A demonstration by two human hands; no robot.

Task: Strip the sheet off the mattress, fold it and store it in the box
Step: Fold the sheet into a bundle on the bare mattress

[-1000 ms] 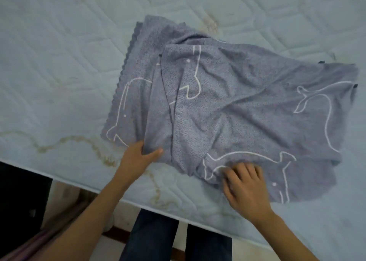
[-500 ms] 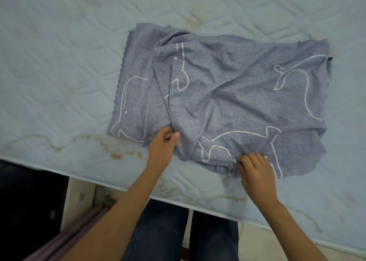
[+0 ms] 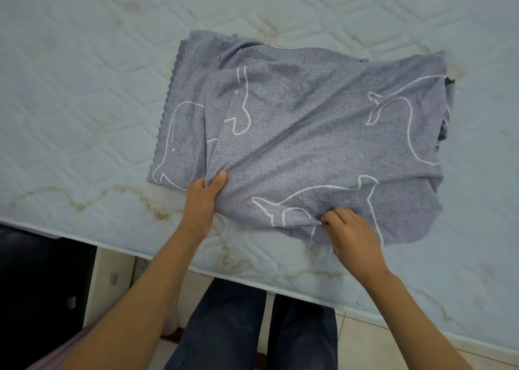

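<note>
A grey sheet (image 3: pixel 303 133) with white whale outlines lies loosely folded in several layers on the pale quilted mattress (image 3: pixel 84 88). My left hand (image 3: pixel 203 201) pinches a gathered fold at the sheet's near left edge, thumb on top. My right hand (image 3: pixel 351 235) grips the sheet's near edge further right, fingers curled into the cloth. The sheet's right end is bunched, with a dark bit showing at its far right corner. No box is in view.
The mattress's stained near edge (image 3: pixel 252 274) runs diagonally across the bottom. Below it are my legs in dark trousers (image 3: pixel 252 327), a tiled floor (image 3: pixel 379 350) and a dark object (image 3: pixel 36 285) at the lower left.
My left hand has shifted right along the near edge and taken hold of a fold. My right hand went from lying on the cloth to gripping it.
</note>
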